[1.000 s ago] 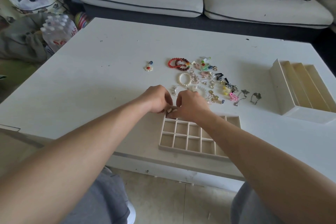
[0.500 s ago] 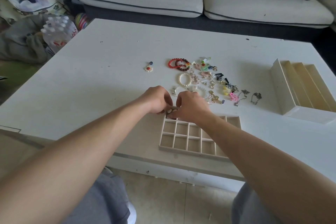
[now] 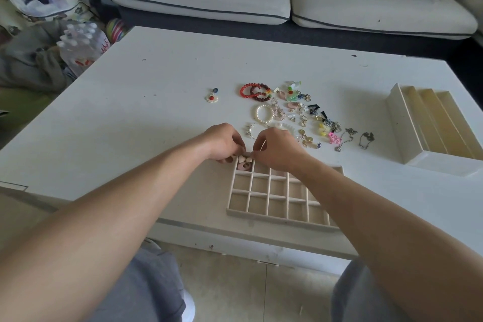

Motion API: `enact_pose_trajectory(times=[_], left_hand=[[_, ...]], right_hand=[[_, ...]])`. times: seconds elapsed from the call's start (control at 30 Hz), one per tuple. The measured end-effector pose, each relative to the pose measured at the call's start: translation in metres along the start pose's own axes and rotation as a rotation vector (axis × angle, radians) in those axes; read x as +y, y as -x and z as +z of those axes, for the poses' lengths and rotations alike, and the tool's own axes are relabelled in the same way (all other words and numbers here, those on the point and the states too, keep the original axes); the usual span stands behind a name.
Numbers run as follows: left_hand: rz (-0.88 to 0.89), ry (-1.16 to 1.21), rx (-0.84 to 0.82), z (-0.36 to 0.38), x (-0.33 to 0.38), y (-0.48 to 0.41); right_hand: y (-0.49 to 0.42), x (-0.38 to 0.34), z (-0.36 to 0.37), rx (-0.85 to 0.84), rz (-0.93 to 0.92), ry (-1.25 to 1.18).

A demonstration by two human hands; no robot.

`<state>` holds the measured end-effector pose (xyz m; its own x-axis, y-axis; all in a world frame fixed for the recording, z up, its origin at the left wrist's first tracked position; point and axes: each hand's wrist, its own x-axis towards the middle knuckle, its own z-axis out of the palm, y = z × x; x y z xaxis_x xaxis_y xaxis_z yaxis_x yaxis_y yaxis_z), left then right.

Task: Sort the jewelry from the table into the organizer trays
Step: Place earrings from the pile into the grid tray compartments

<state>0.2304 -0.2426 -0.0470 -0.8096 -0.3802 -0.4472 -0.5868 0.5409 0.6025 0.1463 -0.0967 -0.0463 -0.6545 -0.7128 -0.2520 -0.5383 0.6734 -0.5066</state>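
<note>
Left hand (image 3: pixel 224 142) and right hand (image 3: pixel 277 150) are curling, fingertips meeting, over the grid tray's (image 3: pixel 277 221) far-left cell, where a pink earring (image 3: pixel 244 165) is lying. Pinching it? Cannot tell. The jewelry pile (image 3: pixel 292 106) is sitting just beyond the tray on the counter (image 3: pixel 156 112).

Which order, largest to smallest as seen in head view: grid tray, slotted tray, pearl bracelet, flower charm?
1. grid tray and slotted tray: similar in extent; the grid tray is nearer the camera, so unranked.
2. pearl bracelet
3. flower charm, slightly smaller.
</note>
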Motion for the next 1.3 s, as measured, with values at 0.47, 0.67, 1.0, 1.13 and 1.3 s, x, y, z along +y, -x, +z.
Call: enact_pose_trajectory(times=[0.47,0.67,1.0,1.13,1.3], left_hand=[[0.015,-0.094,-0.021,0.003,0.005,-0.001],[0.013,-0.113,-0.028,0.002,0.006,0.002],[0.013,-0.143,-0.010,0.003,0.006,0.000],[0.021,-0.158,0.011,0.004,0.006,0.000],[0.037,-0.206,0.020,0.002,0.007,0.002]], right_hand=[[-0.003,-0.002,0.003,0.011,0.005,0.025],[-0.002,-0.001,0.001,-0.030,0.008,-0.012],[0.003,-0.013,0.005,-0.017,-0.012,0.079],[0.010,-0.021,0.010,0.015,0.007,0.177],[0.014,-0.026,0.018,0.056,-0.024,0.281]])
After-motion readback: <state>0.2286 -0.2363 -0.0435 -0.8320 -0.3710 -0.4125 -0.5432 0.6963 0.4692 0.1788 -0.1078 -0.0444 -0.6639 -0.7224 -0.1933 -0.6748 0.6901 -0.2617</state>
